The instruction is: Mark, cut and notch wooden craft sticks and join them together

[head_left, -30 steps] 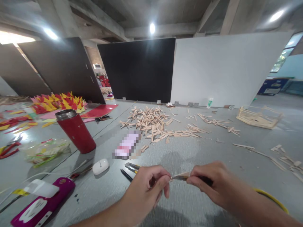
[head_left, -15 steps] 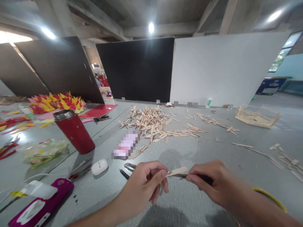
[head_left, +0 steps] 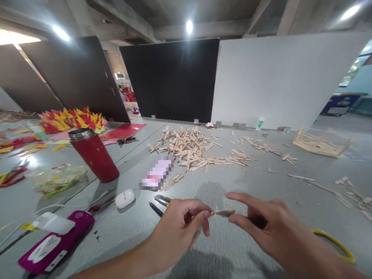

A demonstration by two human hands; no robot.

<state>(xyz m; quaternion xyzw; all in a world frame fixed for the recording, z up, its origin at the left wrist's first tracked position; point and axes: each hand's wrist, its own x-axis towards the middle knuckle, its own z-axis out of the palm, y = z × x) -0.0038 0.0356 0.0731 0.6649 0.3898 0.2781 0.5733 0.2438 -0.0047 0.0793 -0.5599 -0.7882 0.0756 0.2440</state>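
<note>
My left hand [head_left: 186,223] pinches one end of a small pale wooden strip [head_left: 225,212] between thumb and fingertips, above the grey table. The strip points right and looks blurred. My right hand [head_left: 269,224] is just to the right, thumb and index finger spread apart, with the thumb tip close to or touching the strip's free end. Its curled fingers and palm are in shadow, so whether something is tucked there is hidden. Beside my left hand lie a black pen [head_left: 155,209] and a utility knife [head_left: 162,200], partly covered by the hand.
Beyond my hands lies a pile of wooden sticks [head_left: 186,145]. A phone [head_left: 157,173], white earbud case [head_left: 125,199], red flask [head_left: 94,157] and purple power bank [head_left: 58,244] are left. A stick frame [head_left: 322,143] stands far right; a yellow curved object [head_left: 334,242] lies near my right arm.
My right thumb and index finger have parted from the thin dark tool they gripped at the strip, and that tool no longer shows. The strip has turned in my left fingers. The view has shifted slightly.
</note>
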